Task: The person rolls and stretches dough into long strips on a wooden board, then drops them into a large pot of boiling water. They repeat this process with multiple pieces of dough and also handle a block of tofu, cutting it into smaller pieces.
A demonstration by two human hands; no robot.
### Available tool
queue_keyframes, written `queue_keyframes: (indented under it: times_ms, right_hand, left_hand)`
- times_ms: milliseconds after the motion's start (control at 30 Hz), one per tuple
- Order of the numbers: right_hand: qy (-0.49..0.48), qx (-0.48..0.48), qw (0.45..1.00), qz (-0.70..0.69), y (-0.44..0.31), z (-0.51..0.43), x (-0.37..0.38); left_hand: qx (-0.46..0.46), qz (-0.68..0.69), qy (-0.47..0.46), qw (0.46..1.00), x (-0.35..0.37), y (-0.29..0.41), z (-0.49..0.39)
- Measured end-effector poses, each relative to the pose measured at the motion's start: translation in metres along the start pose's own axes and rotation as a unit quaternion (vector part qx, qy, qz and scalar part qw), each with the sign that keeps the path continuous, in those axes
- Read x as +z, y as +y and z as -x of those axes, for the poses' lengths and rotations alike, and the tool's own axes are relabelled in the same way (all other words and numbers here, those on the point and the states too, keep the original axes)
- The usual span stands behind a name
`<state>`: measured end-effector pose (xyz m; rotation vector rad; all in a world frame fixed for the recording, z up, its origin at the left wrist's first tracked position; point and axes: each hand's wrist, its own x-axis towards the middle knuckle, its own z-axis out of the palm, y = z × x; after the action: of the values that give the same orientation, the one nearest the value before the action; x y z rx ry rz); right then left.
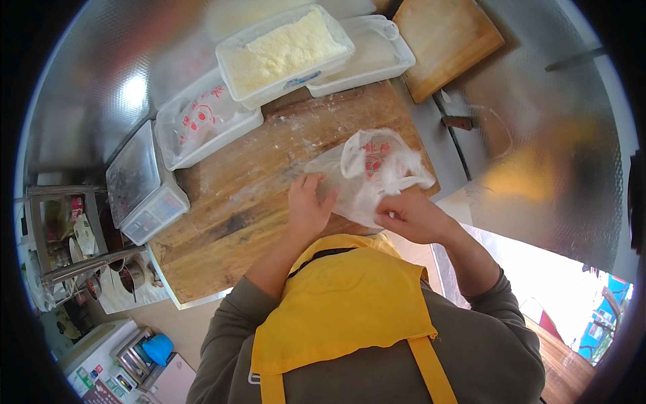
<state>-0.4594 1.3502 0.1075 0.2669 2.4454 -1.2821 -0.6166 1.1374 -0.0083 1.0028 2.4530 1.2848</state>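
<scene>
A thin clear plastic bag (348, 194) with red printing lies crumpled over the right part of a floured wooden board (242, 197). My right hand (415, 217) has its fingers closed on the bag's near right edge. At the bag's left side is my left hand (310, 202), thumb and fingers apart, its fingertips touching or close to the plastic; whether it presses on the bag is hard to tell. What the bag contains, if anything, cannot be made out.
Behind the board stand a white tub of pale flour (292, 48), a tub with a printed bag (202, 118) and another white tub (363, 55). A scale (144, 182) is at the left. An upright wooden board (446, 43) leans at the back right.
</scene>
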Motion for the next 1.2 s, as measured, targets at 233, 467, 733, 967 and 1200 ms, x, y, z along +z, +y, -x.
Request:
queue_keyframes:
  times_ms: [233, 467, 733, 967, 1200]
  right_hand:
    - [0.117, 0.005, 0.985, 0.126, 0.01, -0.066, 0.025]
    - [-0.07, 0.076, 0.991, 0.083, 0.058, -0.032, 0.065]
    - [-0.095, -0.198, 0.961, -0.169, 0.018, -0.038, 0.102]
    - [-0.144, 0.065, 0.979, -0.129, 0.02, -0.042, 0.12]
    - [0.139, 0.008, 0.974, 0.179, 0.047, -0.055, 0.154]
  left_hand:
    - [-0.016, -0.104, -0.137, 0.985, 0.018, 0.035, -0.015]
    - [0.009, -0.145, -0.205, 0.968, 0.035, 0.012, 0.01]
    - [-0.296, 0.402, -0.033, 0.866, -0.002, -0.003, 0.049]
    - [-0.293, 0.233, -0.141, 0.916, -0.027, -0.016, 0.075]
    - [-0.335, 0.271, -0.057, 0.901, -0.025, -0.013, 0.086]
